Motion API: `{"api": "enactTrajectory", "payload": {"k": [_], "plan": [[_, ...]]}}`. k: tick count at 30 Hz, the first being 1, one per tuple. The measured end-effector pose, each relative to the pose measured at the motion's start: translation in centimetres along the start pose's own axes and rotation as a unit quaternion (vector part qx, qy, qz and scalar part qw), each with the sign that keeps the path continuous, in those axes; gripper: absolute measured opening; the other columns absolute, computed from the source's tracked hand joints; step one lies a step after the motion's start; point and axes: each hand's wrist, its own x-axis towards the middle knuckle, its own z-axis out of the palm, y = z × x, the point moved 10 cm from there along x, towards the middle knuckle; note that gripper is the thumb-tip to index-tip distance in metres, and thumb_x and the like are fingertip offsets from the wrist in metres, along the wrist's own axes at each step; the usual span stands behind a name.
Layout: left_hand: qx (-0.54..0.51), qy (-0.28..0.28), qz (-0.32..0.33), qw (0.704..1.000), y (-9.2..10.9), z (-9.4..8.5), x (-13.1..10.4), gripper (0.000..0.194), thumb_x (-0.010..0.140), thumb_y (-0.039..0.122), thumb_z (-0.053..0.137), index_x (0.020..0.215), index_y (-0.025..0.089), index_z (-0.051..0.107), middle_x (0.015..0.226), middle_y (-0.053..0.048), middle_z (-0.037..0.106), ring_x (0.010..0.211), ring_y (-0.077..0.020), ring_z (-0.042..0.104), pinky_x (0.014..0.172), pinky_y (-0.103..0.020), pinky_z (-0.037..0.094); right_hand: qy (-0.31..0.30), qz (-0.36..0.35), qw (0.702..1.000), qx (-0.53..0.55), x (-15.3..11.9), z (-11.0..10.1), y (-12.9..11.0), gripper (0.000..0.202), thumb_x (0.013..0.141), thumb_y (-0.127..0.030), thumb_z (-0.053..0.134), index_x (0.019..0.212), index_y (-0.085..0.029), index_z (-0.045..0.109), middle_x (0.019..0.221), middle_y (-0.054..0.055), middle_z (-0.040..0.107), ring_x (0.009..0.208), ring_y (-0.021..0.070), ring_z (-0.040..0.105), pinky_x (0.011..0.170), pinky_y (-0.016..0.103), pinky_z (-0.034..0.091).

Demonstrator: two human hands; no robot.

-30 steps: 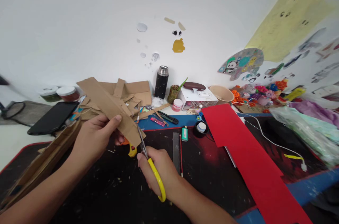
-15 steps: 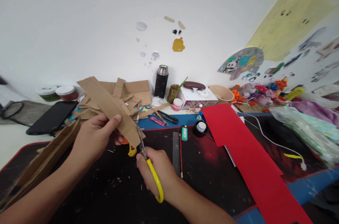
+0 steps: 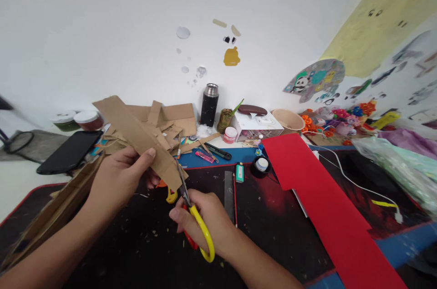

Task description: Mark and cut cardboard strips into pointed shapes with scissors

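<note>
My left hand (image 3: 128,170) grips a long brown cardboard strip (image 3: 133,132), thumb on top, tilted up to the left. In my right hand (image 3: 206,218) is a pair of scissors (image 3: 205,234) with yellow and red handles. The scissor blades lie across the near right end of the strip. Under the strip, close to my left fingers, a yellow and orange tool (image 3: 171,195) is partly hidden. Behind the strip lies a heap of cardboard scraps (image 3: 174,132).
A ruler (image 3: 229,193), a red pencil (image 3: 235,200) and a green lighter (image 3: 239,172) lie right of my hands. A long red sheet (image 3: 327,202) stretches across the right. A black flask (image 3: 209,104) stands at the back; a phone (image 3: 70,152) lies left.
My right thumb has opened outward, and the red scissor handle now shows below it. The strip and my left hand have hardly moved; the view has shifted slightly.
</note>
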Motion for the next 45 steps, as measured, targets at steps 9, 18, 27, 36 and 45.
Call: {"api": "enactTrajectory", "payload": {"k": [9,18,27,36,45], "plan": [[0.015,-0.007,0.014,1.0,0.6,0.0,-0.1,0.038,0.071,0.059,0.077,0.065,0.022,0.07,0.047,-0.004,0.067,0.036,-0.0185,0.061,0.036,-0.027,0.052,-0.006,0.029,1.0,0.004,0.2,0.0,0.6,0.034,0.095,-0.054,0.079,0.093,-0.021,0.073,0.074,0.003,0.078,0.063,0.019,0.074,0.063,0.027,0.055],[0.034,-0.013,0.024,0.999,1.3,0.0,-0.2,0.039,0.073,0.059,0.076,0.064,0.022,0.068,0.047,-0.003,0.067,0.037,-0.0183,0.061,0.038,-0.027,0.052,-0.032,0.034,0.999,0.005,0.3,0.1,0.6,0.046,0.087,-0.062,0.088,0.102,-0.021,0.075,0.077,0.001,0.077,0.061,0.0158,0.067,0.058,0.024,0.051],[-0.013,-0.023,-0.041,0.999,0.0,0.6,0.0,0.04,0.063,0.06,0.078,0.059,0.022,0.066,0.045,-0.003,0.065,0.036,-0.0177,0.06,0.035,-0.026,0.047,-0.037,0.046,0.998,0.036,0.2,0.6,1.4,0.042,0.098,-0.061,0.077,0.102,-0.019,0.072,0.073,-0.001,0.071,0.054,0.0139,0.067,0.05,0.021,0.049],[0.011,-0.034,-0.027,0.999,0.3,0.7,0.1,0.041,0.064,0.06,0.079,0.059,0.022,0.067,0.046,-0.004,0.066,0.037,-0.0174,0.06,0.036,-0.027,0.049,-0.023,0.031,0.999,-0.014,0.2,0.1,0.9,0.036,0.101,-0.056,0.077,0.101,-0.02,0.074,0.073,-0.001,0.072,0.055,0.0115,0.063,0.051,0.02,0.044],[-0.006,-0.027,-0.031,0.999,-0.4,0.6,0.1,0.037,0.065,0.057,0.08,0.062,0.022,0.068,0.048,-0.003,0.066,0.038,-0.0175,0.061,0.036,-0.026,0.05,-0.009,0.032,0.999,0.02,0.1,-0.2,0.9,0.036,0.103,-0.056,0.071,0.095,-0.021,0.068,0.059,-0.006,0.058,0.048,0.0109,0.053,0.049,0.021,0.04]]}}
